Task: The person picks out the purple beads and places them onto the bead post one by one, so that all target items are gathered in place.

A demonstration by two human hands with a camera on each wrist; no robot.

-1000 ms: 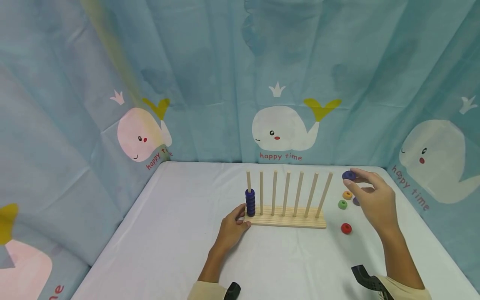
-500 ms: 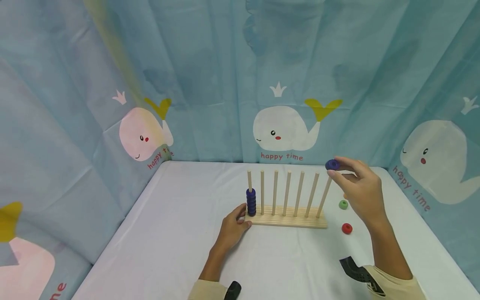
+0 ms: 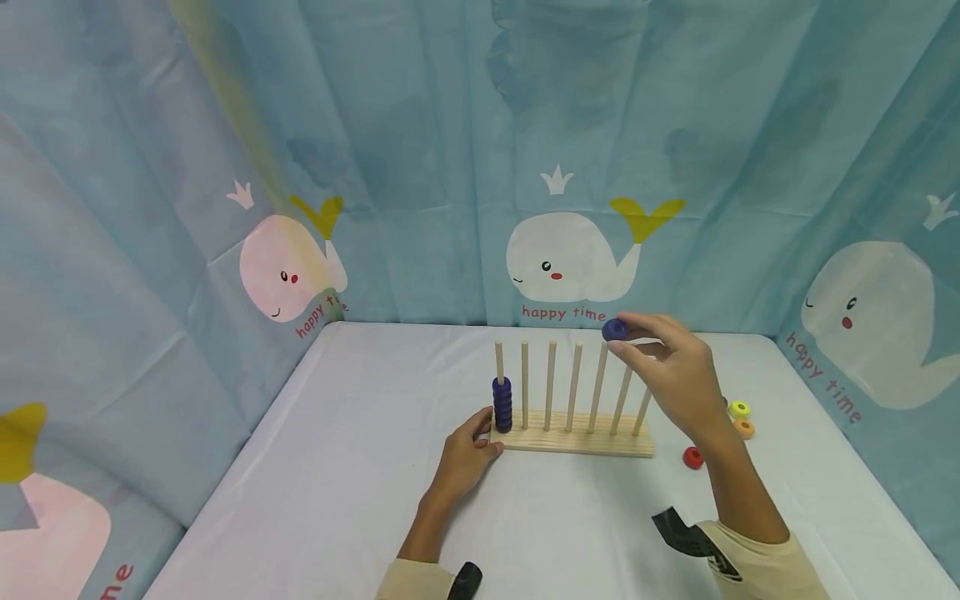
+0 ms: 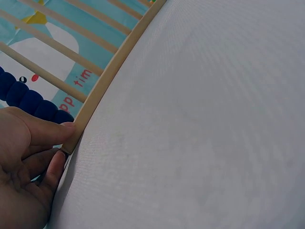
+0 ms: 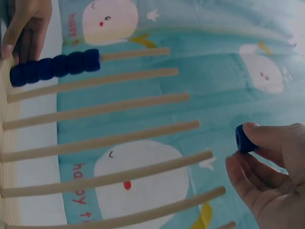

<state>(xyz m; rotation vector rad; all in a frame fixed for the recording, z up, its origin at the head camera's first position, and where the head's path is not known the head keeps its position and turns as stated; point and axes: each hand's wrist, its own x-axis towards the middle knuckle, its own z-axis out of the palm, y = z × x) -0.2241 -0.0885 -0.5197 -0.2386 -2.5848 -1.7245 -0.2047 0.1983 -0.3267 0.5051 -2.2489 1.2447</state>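
A wooden peg rack (image 3: pixel 570 444) with a row of upright pegs stands on the white table. Several dark blue beads (image 3: pixel 502 406) are stacked on its leftmost peg, the upper part of which is bare. My left hand (image 3: pixel 461 458) grips the left end of the base, thumb on the near side, as the left wrist view (image 4: pixel 28 162) confirms. Above the pegs on the right half, my right hand (image 3: pixel 675 375) pinches a single dark blue bead (image 3: pixel 616 330) between thumb and fingers. In the right wrist view that bead (image 5: pixel 244 139) is apart from the peg tips.
Loose beads lie right of the rack: a red one (image 3: pixel 693 457), a yellow one (image 3: pixel 739 409) and an orange one (image 3: pixel 744 429). Others are partly hidden behind my right hand. A blue curtain (image 3: pixel 420 250) printed with whales hangs at the table's back edge.
My right hand has carried the blue bead leftward from above the loose beads to over the rack's pegs. My left hand stays on the rack's left end.
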